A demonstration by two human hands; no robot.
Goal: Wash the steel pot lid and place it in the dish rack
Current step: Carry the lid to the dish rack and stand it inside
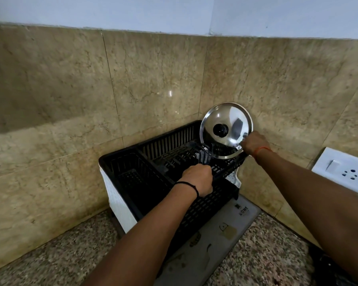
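The steel pot lid (225, 120), round and shiny with a black knob, stands tilted on edge at the right end of the black dish rack (132, 170), its knob side facing me. My right hand (255, 143) pinches the lid's lower right rim. My left hand (197, 178) is closed on the rack's near rail, by the plate dividers. The rack has a deep compartment on the left and slotted walls.
The rack sits on a white base in the corner of beige marble walls. A grey printed mat (211, 242) lies under it on the speckled granite counter (267, 256). A white switch and socket plate (344, 170) is on the right wall.
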